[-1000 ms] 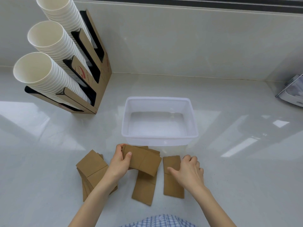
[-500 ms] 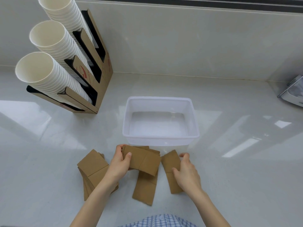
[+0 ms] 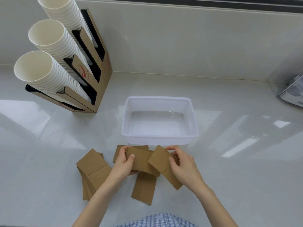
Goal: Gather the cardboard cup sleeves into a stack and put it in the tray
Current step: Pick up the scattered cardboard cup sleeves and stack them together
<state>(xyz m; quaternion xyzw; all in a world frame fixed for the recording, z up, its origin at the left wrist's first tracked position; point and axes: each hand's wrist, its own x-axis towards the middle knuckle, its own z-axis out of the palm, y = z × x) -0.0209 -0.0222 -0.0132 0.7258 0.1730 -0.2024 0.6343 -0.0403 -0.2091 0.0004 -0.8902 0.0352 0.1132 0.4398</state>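
Note:
Flat brown cardboard cup sleeves lie on the white counter in front of a clear plastic tray (image 3: 159,135), which holds nothing. My left hand (image 3: 123,163) grips a small bundle of sleeves (image 3: 141,161) by its left end, held just above the counter. My right hand (image 3: 184,166) holds a single sleeve (image 3: 161,158), tilted, its upper end overlapping the bundle. Beneath the hands another sleeve (image 3: 144,189) lies flat, and one more (image 3: 119,150) shows behind my left hand. A fanned pile of several sleeves (image 3: 93,171) rests to the left.
A cardboard cup dispenser (image 3: 91,68) with three slanted rows of white paper cups (image 3: 47,79) stands at the back left. A grey object (image 3: 293,90) sits at the right edge. The wall rises behind the tray.
My right hand picked its sleeve up off the counter and carried it left, up onto the bundle. My left hand stayed in place with the bundle.

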